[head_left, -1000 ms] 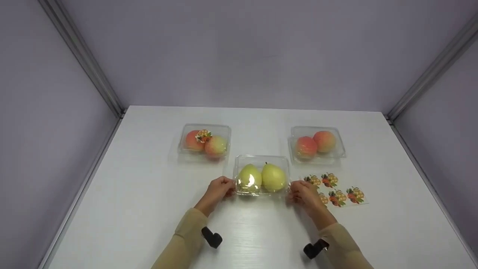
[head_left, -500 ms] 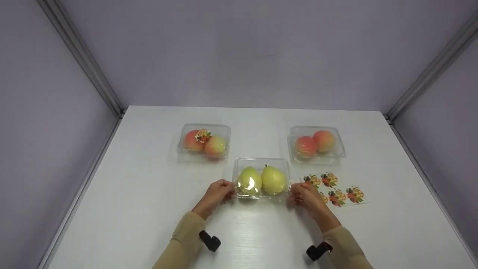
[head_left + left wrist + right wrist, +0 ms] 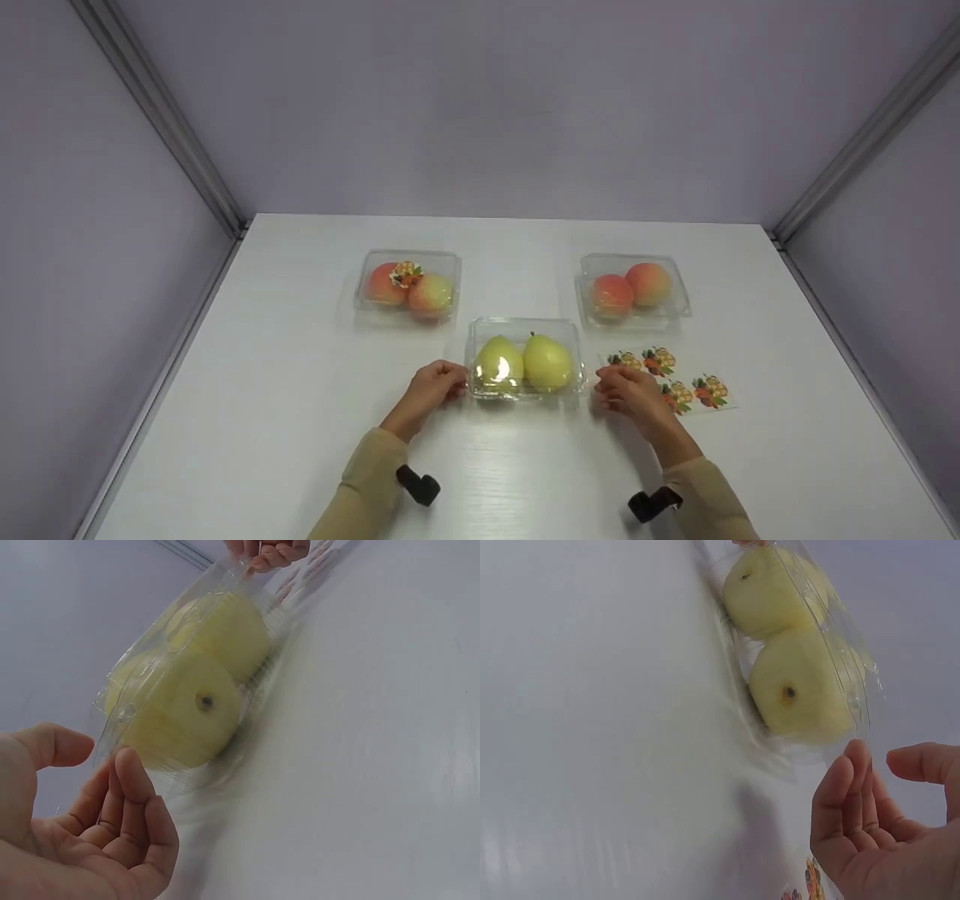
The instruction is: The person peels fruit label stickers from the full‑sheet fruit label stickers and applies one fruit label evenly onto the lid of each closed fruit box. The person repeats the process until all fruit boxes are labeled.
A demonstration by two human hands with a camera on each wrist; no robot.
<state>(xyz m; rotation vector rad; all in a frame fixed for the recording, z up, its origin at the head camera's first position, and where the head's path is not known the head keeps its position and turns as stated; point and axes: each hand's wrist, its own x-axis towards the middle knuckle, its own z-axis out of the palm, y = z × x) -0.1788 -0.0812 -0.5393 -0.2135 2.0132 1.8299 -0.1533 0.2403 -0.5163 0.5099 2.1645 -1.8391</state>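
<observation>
Pear box [image 3: 525, 327] sat on table [image 3: 480, 465]. Left hand [image 3: 433, 388] lay loose beside it, thumb spread, contact unclear; right hand [image 3: 632, 395] likewise, just clear. Both seemed best drawn straight outward, without nudging box.

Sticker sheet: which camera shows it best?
The head view: it shows most of the sticker sheet from above, though the right hand covers part. Left wrist shows it blurred, at a steep angle; right wrist catches only some printing at the bottom edge.
</observation>
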